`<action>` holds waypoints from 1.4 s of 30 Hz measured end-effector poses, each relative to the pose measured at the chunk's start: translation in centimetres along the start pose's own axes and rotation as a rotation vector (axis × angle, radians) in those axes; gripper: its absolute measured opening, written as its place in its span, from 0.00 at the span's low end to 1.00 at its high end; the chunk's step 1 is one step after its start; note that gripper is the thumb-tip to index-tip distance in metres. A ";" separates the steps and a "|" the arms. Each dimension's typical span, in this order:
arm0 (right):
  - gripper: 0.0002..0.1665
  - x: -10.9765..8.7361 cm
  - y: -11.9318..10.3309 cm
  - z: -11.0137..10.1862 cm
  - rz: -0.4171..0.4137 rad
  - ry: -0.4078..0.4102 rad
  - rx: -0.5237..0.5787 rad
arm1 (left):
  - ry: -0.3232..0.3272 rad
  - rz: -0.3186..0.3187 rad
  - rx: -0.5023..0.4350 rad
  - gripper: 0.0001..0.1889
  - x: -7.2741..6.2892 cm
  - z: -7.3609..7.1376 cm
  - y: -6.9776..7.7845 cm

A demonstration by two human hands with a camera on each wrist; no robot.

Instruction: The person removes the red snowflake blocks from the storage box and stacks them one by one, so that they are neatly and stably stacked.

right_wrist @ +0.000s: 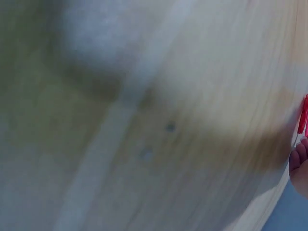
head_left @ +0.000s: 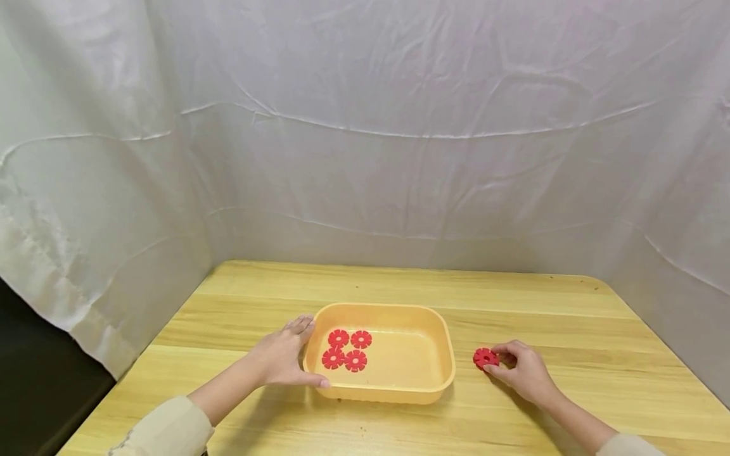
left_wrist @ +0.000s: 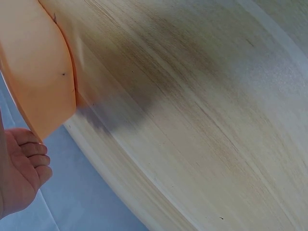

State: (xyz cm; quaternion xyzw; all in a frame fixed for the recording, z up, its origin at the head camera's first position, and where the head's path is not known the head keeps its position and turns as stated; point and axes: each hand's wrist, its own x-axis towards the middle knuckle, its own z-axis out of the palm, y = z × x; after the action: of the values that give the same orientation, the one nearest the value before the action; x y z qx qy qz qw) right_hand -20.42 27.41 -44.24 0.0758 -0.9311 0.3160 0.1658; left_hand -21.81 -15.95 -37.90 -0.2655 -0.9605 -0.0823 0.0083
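Observation:
A yellow plastic tub (head_left: pixel 399 394) stands on the wooden table. Its left end is held by my left hand (head_left: pixel 288 358), thumb along the front rim and fingers at the back left corner; the left wrist view shows those fingers (left_wrist: pixel 36 156) bent at the rim. Several red notched plastic discs (head_left: pixel 333 358) lie flat inside the tub, grouped in its left half. Right of the tub, my right hand (head_left: pixel 526 373) pinches a red notched disc (head_left: pixel 481 358) between thumb and fingers, low over the table. At the right wrist view's edge, red pieces (right_wrist: pixel 303 115) show beside the fingertips.
The light wooden table (head_left: pixel 274 285) reaches back to a pale hanging curtain (head_left: pixel 399 190), which also encloses both sides. A dark area (head_left: pixel 40 373) shows below the curtain at the lower left.

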 end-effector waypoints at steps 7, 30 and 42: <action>0.16 0.1 0.2 -0.1 0.033 -0.029 0.004 | 0.008 0.006 0.005 0.59 0.1 0.0 0.1; 0.17 0.3 0.0 -0.3 0.047 -0.071 0.010 | -0.009 -0.008 -0.015 0.60 0.2 0.1 -0.2; 0.20 1.0 -0.3 -1.5 0.034 -0.027 0.065 | 0.001 -0.010 -0.020 0.60 0.1 0.0 0.0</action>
State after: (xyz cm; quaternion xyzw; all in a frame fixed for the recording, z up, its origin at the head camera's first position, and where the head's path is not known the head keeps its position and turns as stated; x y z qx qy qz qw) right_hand -20.93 28.08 -42.58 0.0695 -0.9236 0.3479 0.1454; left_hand -21.87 -15.93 -37.91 -0.2610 -0.9609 -0.0920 0.0058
